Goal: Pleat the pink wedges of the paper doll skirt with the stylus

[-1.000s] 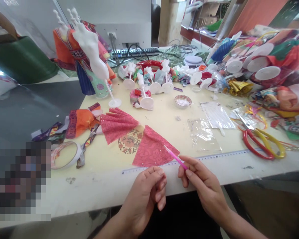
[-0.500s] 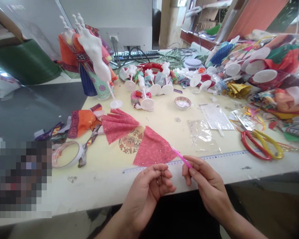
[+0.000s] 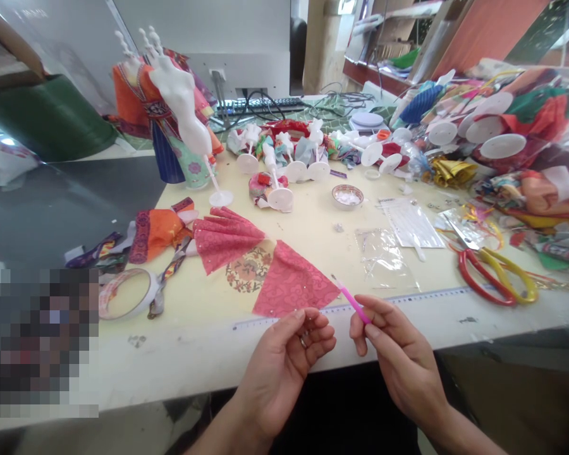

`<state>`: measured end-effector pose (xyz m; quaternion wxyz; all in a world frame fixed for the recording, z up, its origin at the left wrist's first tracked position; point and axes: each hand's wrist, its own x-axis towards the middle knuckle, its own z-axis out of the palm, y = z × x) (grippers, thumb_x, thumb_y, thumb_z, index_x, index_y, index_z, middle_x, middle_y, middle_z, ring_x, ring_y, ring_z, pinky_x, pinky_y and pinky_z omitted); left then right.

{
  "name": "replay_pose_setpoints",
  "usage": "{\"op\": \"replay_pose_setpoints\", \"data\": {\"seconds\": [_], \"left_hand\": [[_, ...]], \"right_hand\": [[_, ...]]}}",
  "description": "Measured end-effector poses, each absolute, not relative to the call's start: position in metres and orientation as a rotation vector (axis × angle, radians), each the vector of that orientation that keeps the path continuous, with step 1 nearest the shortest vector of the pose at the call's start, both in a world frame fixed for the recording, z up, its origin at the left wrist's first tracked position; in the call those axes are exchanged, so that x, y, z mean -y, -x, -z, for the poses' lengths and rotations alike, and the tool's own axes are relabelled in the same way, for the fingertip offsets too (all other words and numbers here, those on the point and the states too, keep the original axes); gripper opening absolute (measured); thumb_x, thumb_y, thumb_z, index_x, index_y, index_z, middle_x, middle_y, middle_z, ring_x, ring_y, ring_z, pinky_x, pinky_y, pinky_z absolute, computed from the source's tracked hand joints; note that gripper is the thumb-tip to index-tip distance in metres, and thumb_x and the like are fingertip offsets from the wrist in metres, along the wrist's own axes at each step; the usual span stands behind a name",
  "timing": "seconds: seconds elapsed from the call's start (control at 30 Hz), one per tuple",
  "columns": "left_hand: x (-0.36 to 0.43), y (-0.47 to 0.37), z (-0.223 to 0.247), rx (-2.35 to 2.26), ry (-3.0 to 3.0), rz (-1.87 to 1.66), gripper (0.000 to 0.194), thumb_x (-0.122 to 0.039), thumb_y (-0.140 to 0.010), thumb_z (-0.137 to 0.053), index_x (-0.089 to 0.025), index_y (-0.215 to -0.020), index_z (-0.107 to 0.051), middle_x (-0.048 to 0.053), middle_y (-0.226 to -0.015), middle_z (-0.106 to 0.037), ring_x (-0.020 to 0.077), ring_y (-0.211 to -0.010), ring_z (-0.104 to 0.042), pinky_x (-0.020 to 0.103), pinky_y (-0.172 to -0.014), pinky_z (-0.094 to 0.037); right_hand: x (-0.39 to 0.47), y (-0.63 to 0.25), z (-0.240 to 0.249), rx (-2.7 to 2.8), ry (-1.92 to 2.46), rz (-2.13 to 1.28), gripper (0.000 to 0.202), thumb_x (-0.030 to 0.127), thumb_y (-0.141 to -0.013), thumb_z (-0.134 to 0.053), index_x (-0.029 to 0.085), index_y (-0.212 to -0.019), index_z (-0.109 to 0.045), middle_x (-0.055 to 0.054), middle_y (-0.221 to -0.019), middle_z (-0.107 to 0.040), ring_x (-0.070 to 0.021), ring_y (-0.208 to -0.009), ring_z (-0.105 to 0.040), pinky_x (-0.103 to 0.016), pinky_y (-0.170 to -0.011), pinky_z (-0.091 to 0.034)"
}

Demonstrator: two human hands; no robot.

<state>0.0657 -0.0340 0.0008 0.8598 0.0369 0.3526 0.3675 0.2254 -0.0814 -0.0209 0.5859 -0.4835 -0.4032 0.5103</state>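
Note:
My right hand (image 3: pixel 403 360) pinches a slim pink pen-shaped tool (image 3: pixel 355 305) between thumb and fingers. Its narrow pale tip points up and left, beside the right corner of a pink-red patterned cloth piece (image 3: pixel 294 281); whether it touches the cloth is unclear. My left hand (image 3: pixel 294 354) is cupped palm-up at the table edge, fingers loosely curled, with a ring on one finger. Nothing large shows in it; tiny things in the palm cannot be made out. A second, pleated pink-red cloth piece (image 3: pixel 227 237) lies farther left. Small pale dots mark both pieces.
A ruler (image 3: pixel 398 297) lies along the front. Scissors (image 3: pixel 497 275) with red and yellow handles, a clear plastic bag (image 3: pixel 386 259) and a small bowl (image 3: pixel 348 196) lie right. Tape (image 3: pixel 128 294) sits left. Small mannequins (image 3: pixel 189 107) and a cloth heap (image 3: pixel 526 126) stand behind.
The pink tool has shifted slightly right, its tip moving from over the cloth's edge toward the corner. My left hand has turned a little, with its fingers more loosely curled.

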Motion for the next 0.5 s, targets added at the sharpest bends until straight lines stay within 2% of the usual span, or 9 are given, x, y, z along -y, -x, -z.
{"op": "replay_pose_setpoints", "data": {"seconds": [0.13, 0.23, 0.37, 0.5], "left_hand": [[0.0356, -0.0698, -0.0015, -0.74, -0.107, -0.779, 0.016, -0.014, -0.084, -0.054, -0.009, -0.076, -0.067, 0.004, -0.072, -0.066, 0.0122, -0.067, -0.063, 0.026, -0.07, -0.055], [0.0351, -0.0719, -0.0015, -0.744, -0.124, -0.787, 0.012, -0.009, -0.081, -0.056, -0.01, -0.074, -0.066, 0.003, -0.071, -0.066, 0.0112, -0.065, -0.063, 0.024, -0.069, -0.055], [0.0325, -0.0717, -0.0006, -0.718, -0.079, -0.782, 0.02, -0.005, -0.081, -0.048, -0.01, -0.08, -0.067, 0.006, -0.076, -0.068, 0.0141, -0.069, -0.065, 0.028, -0.074, -0.054], [0.0305, -0.0704, 0.0001, -0.642, -0.058, -0.762, 0.024, -0.01, -0.084, -0.043, -0.006, -0.084, -0.067, 0.011, -0.084, -0.07, 0.0196, -0.08, -0.067, 0.033, -0.084, -0.051]], "right_hand": [[0.0807, -0.2251, 0.0211, 0.915, 1.085, -1.221, 0.028, 0.023, -0.09, -0.049, 0.026, -0.117, -0.052, 0.0, -0.079, -0.057, -0.0107, -0.068, -0.051, -0.026, -0.066, -0.042], [0.0803, -0.2252, 0.0217, 0.902, 1.094, -1.219, 0.027, 0.022, -0.089, -0.049, 0.025, -0.115, -0.053, 0.0, -0.078, -0.057, -0.0115, -0.068, -0.05, -0.027, -0.067, -0.042], [0.0795, -0.225, 0.02, 0.884, 1.128, -1.213, 0.023, 0.023, -0.088, -0.05, 0.024, -0.111, -0.055, -0.001, -0.076, -0.056, -0.0129, -0.067, -0.05, -0.029, -0.066, -0.041], [0.0789, -0.2244, 0.0165, 0.861, 1.127, -1.213, 0.02, 0.022, -0.087, -0.05, 0.023, -0.107, -0.057, -0.001, -0.074, -0.056, -0.0133, -0.066, -0.049, -0.028, -0.064, -0.04]]}}
